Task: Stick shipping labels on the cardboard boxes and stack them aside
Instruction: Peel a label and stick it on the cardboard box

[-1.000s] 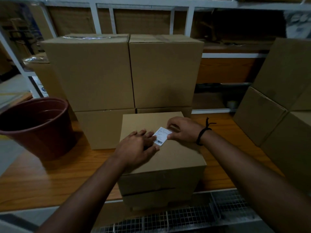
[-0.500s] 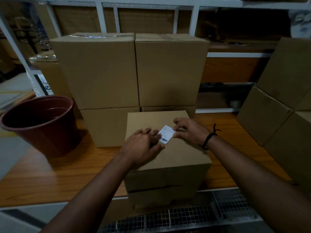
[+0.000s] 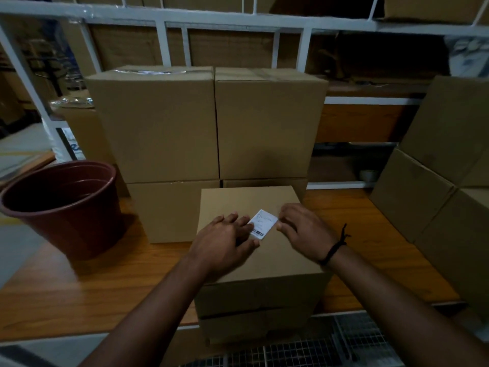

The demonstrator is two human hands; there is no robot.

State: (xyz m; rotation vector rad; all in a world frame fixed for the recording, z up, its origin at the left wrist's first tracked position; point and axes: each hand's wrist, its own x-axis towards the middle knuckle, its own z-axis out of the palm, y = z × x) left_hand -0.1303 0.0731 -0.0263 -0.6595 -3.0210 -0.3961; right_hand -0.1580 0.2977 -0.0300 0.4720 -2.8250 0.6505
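Note:
A small cardboard box (image 3: 275,258) stands at the front edge of the wooden table. A white shipping label (image 3: 262,223) with a barcode lies on its top face. My left hand (image 3: 225,239) lies flat on the box top, its straight fingers on the label's left edge. My right hand (image 3: 304,229) sits at the label's right edge, fingertips curled and pinching it. Behind the box rises a stack of large cardboard boxes (image 3: 206,123), two wide and two high.
A dark red plastic bucket (image 3: 63,205) stands on the table (image 3: 105,284) at the left. More cardboard boxes (image 3: 436,186) are piled at the right. A white metal shelf frame (image 3: 238,19) runs behind. A wire grate (image 3: 317,348) lies below the table's front edge.
Both hands and the label stay on the box top; the label now lies flatter on it. The view has shifted slightly.

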